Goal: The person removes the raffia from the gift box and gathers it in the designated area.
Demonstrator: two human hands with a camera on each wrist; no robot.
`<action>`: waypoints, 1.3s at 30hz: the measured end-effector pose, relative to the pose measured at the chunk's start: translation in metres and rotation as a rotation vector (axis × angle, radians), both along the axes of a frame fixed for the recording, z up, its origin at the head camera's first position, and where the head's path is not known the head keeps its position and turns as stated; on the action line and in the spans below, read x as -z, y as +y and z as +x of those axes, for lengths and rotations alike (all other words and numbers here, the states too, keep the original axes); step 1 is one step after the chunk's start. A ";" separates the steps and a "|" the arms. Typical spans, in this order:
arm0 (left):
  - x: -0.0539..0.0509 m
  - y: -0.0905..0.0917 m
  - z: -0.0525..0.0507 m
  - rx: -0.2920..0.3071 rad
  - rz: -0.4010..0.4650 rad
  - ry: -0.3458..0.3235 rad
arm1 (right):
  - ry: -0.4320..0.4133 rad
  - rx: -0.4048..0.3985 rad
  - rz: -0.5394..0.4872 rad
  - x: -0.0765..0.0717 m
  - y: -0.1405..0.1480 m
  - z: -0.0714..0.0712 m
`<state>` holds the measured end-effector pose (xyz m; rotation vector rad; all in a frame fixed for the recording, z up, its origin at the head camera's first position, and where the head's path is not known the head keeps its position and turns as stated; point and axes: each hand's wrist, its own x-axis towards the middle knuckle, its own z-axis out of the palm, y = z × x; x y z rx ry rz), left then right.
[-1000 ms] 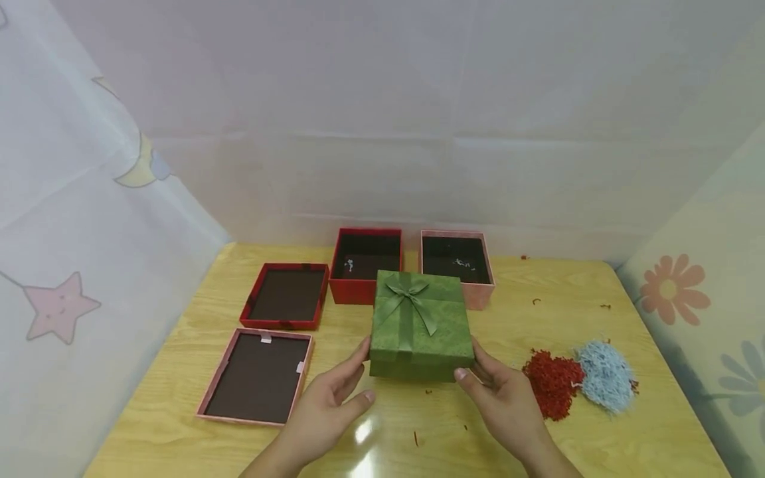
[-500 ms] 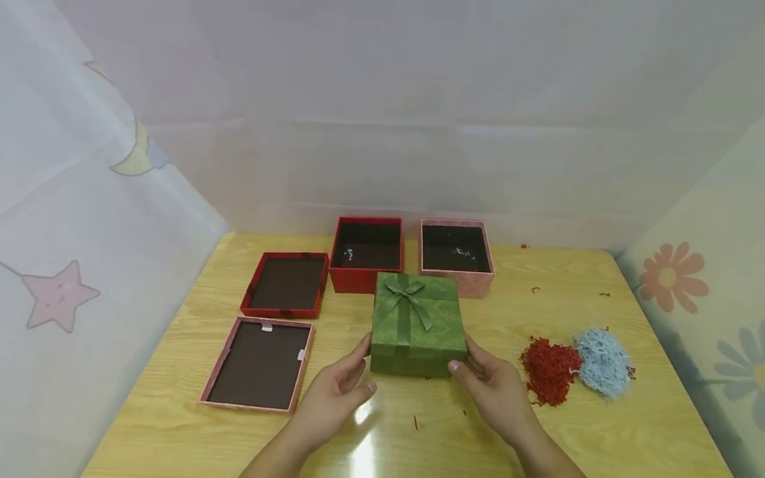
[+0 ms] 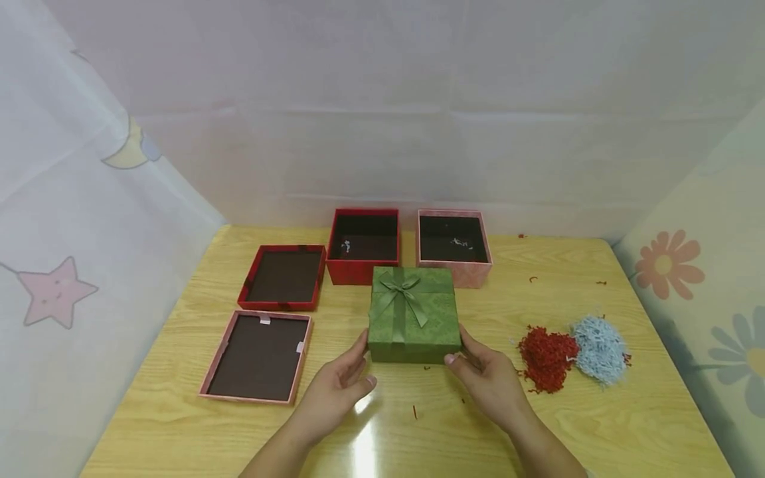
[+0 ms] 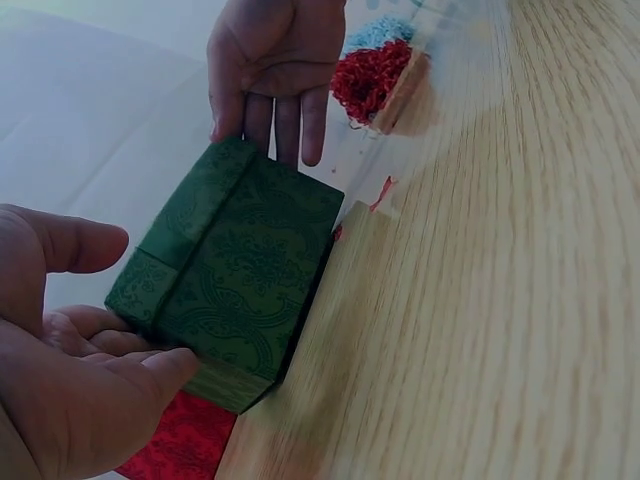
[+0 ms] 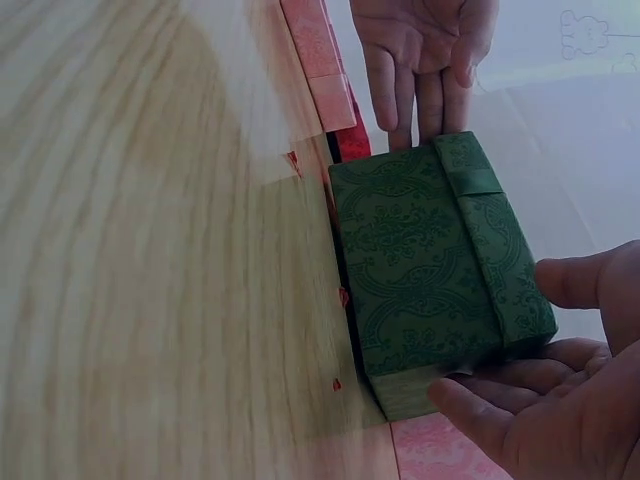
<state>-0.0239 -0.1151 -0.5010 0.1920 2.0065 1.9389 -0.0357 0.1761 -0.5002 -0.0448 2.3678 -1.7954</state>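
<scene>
A green gift box [image 3: 412, 318] with its ribbon-bow lid on sits between both hands and appears to rest on the wooden table. My left hand [image 3: 331, 395] lies along its left side, fingers touching the wall and thumb held away. My right hand [image 3: 490, 382] touches the opposite side with fairly straight fingers, its thumb by the front right corner. The left wrist view shows the patterned box side [image 4: 240, 270] between the hands. In the right wrist view the right hand's fingers [image 5: 520, 385] are partly hidden at the box's edge.
Behind stand an open red box [image 3: 363, 271] and an open pink box [image 3: 457, 273], with white shreds inside. At left lie a red lid [image 3: 283, 307] and a pink lid [image 3: 248, 399], insides up. Red paper shreds [image 3: 546, 358] and pale blue paper shreds [image 3: 599, 352] are heaped right.
The green box has come down toward the table with a hand at each side, and looks smaller and farther from the camera. The whole head view has shifted slightly.
</scene>
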 end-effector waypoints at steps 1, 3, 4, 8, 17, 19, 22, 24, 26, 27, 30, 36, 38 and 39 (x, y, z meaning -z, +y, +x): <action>0.000 0.000 0.000 0.003 -0.005 0.003 | 0.004 -0.001 0.003 0.000 0.000 0.000; 0.001 0.000 0.000 0.009 -0.016 0.001 | 0.005 0.001 0.013 0.000 0.000 0.001; 0.001 0.000 0.000 0.013 -0.022 -0.001 | 0.006 0.002 0.019 0.000 0.000 0.001; 0.002 0.000 0.001 0.013 -0.048 0.002 | 0.014 -0.002 0.033 -0.001 0.000 0.001; -0.002 0.000 0.003 0.007 -0.081 0.021 | 0.010 0.006 0.097 -0.003 0.002 0.003; -0.003 0.000 0.003 0.004 -0.083 0.023 | 0.006 0.006 0.109 -0.003 0.002 0.004; -0.003 0.000 0.003 -0.001 -0.086 0.028 | 0.012 0.009 0.126 -0.004 0.002 0.004; -0.004 0.000 0.004 -0.004 -0.087 0.031 | 0.021 0.012 0.142 -0.005 0.002 0.005; -0.004 0.000 0.004 -0.007 -0.092 0.034 | 0.032 0.016 0.156 -0.005 0.002 0.005; -0.004 0.000 0.005 -0.008 -0.094 0.035 | 0.036 0.018 0.164 -0.005 0.002 0.006; -0.005 0.000 0.006 -0.011 -0.098 0.042 | 0.052 0.021 0.186 -0.005 0.002 0.007; -0.009 0.001 0.008 -0.014 -0.097 0.046 | 0.102 0.025 0.201 -0.007 0.002 0.010; -0.011 0.001 0.009 -0.017 -0.102 0.046 | 0.118 0.029 0.211 -0.008 0.002 0.011; -0.011 0.001 0.009 -0.018 -0.103 0.046 | 0.124 0.031 0.215 -0.008 0.002 0.012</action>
